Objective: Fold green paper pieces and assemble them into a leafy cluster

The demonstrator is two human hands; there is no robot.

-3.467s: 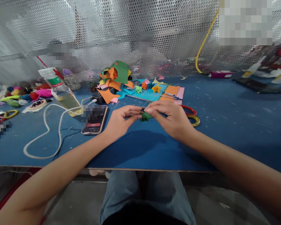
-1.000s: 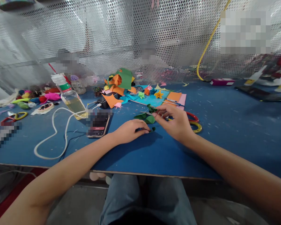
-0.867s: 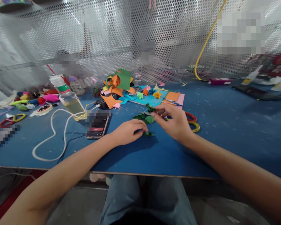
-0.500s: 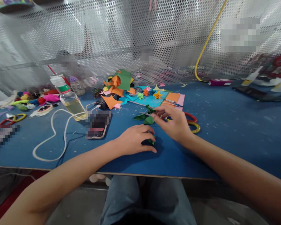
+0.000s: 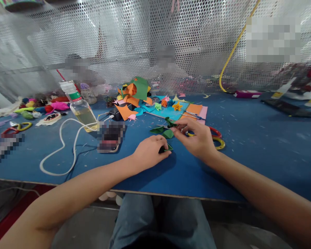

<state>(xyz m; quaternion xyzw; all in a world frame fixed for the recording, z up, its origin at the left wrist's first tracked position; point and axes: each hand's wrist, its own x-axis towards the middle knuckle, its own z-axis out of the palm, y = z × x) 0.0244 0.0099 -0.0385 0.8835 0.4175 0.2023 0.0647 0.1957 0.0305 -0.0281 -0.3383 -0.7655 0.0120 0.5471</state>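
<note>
Prob. light, easy to rip: curled green paper point(image 5: 169, 121), pinched in R hand point(image 5: 197, 139) over blue table point(image 5: 254, 148); hold its edge softly. L hand point(image 5: 149, 151) bends over folded green paper point(image 5: 169, 147); can't tell if gripping.

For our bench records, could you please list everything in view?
leaf-like papers: several, green, centre
scissors: two, red and yellow, left and centre
folded papers: about five, mixed, centre
sheets: several, mixed, centre
scraps: many, mixed, centre
phone: one, dark, left
cable: one, white, left
bottles: two, clear, left
hose: one, yellow, right
box: one, magenta, right
perforated screen: one, silver, behind
table: one, blue, beneath
other clutter: uncounted, mixed, throughout
jeans: one, blue, bottom
left hand: one, bare, centre
right hand: one, bare, centre
</note>
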